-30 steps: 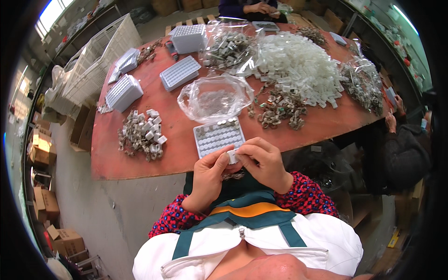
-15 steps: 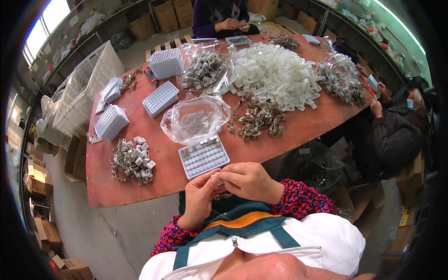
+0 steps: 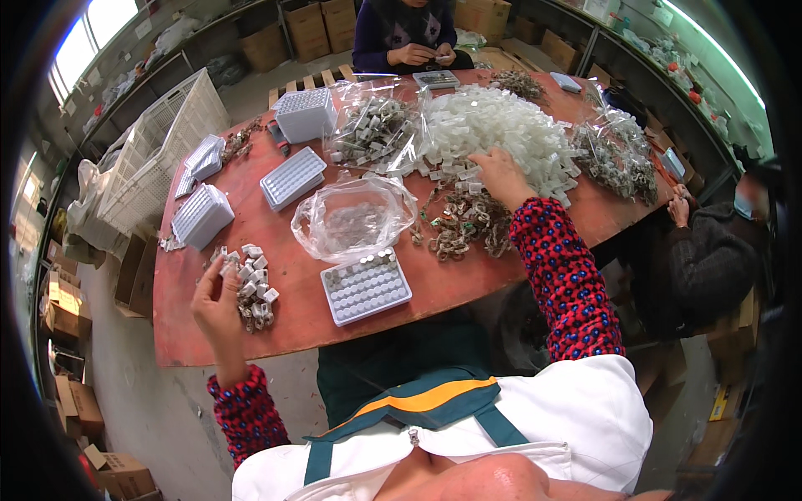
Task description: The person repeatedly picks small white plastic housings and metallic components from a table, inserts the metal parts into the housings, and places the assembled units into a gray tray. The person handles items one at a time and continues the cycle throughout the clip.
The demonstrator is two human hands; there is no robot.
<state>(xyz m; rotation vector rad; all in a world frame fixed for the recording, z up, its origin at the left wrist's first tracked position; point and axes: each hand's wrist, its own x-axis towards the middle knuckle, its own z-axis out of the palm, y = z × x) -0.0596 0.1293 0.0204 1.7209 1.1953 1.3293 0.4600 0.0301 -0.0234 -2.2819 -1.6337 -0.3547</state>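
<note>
My left hand [image 3: 219,307] is over the left edge of a heap of small white-capped metal pieces [image 3: 257,275]. Its thumb and forefinger point upward with a narrow gap between them, and I see no piece held there. Reaching far forward, my right hand [image 3: 504,177] has its fingers stretched out at the near edge of a large mound of translucent white plastic pieces [image 3: 493,121]. Below that hand lies a tangle of small metal clip-like parts [image 3: 464,221]. Between my arms sits a white tray [image 3: 372,313] with rows of round white pieces and several metallic ones along its far side.
An open clear plastic bag [image 3: 355,213] lies beyond the tray. Stacked white trays [image 3: 203,217] stand on the red table [image 3: 188,334]. Filled clear bags [image 3: 376,129] are farther back. One co-worker [image 3: 409,37] sits opposite, another [image 3: 710,250] at the right. A white crate [image 3: 167,154] stands left.
My hands, together at the tray's near edge before, have parted. The left has gone to the white-capped heap, the right forward to the translucent mound.
</note>
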